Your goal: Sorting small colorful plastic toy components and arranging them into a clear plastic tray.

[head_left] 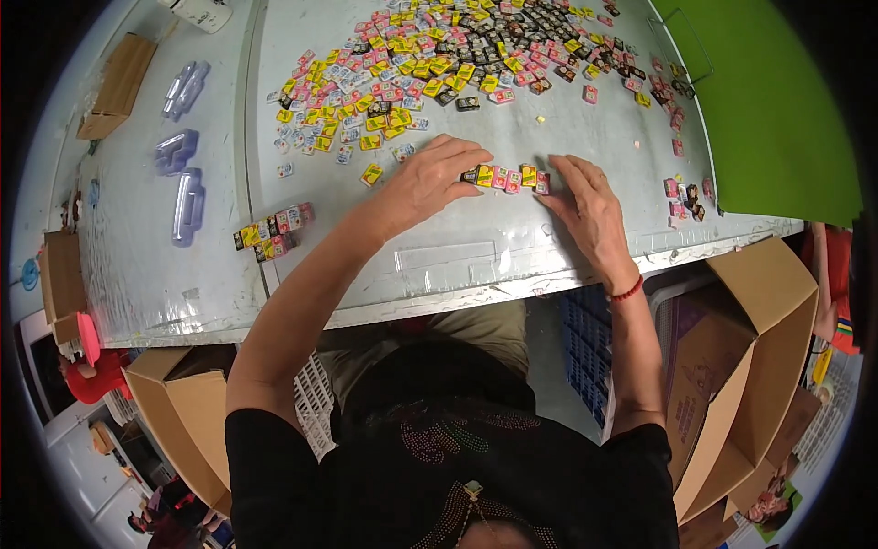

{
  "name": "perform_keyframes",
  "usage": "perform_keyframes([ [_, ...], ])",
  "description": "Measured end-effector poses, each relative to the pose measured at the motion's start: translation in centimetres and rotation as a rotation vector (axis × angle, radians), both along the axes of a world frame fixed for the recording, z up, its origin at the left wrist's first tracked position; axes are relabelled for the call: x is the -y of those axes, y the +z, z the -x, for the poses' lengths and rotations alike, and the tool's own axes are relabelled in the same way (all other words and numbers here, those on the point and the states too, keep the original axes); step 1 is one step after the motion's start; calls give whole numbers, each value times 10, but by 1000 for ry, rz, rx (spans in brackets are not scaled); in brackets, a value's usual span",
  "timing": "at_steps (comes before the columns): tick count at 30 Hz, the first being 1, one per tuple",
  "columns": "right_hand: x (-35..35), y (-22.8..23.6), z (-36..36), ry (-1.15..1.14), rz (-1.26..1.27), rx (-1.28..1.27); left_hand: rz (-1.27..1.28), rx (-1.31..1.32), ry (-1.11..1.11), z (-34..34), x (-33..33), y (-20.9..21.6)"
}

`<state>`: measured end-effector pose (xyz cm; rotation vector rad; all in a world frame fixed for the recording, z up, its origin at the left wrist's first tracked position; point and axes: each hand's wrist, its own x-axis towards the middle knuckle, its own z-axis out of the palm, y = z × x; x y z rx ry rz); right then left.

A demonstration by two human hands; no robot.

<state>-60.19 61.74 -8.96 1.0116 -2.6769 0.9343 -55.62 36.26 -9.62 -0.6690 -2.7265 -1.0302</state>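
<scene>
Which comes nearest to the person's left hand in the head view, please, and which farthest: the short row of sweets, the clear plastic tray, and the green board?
1. Short row of sweets: touching the left hand, on its right.
2. Clear plastic tray: further left on the table.
3. Green board: far right, farthest.

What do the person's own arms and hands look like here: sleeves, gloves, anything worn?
Both hands are bare, no gloves: left hand, right hand. The forearms are uncovered; short black sleeves end near the shoulders. A thin red bracelet circles the right wrist. No rings or watch can be made out.
</scene>
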Motion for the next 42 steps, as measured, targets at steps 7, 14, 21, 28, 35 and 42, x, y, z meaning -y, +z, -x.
perform_keyframes([
  [7, 11, -7, 8, 141, -39, 20, 17, 53, -30, 6, -3, -2],
  [14, 21, -1, -8, 139, -74, -2, 7, -20, -39, 5, -3, -5],
  [21, 21, 12, -17, 93, -96, -48, 4, -19, -60, 5, 0, -2],
  [28, 32, -1, -19, -36, -119, -69, 6, 17, -74, 9, 0, -3],
  [35, 25, -2, -13, -29, -89, 4, 10, 31, -67, 11, -2, -7],
  [42, 14, 1, -8, 51, -68, 109, 17, 0, -93, 16, -5, -6],
])
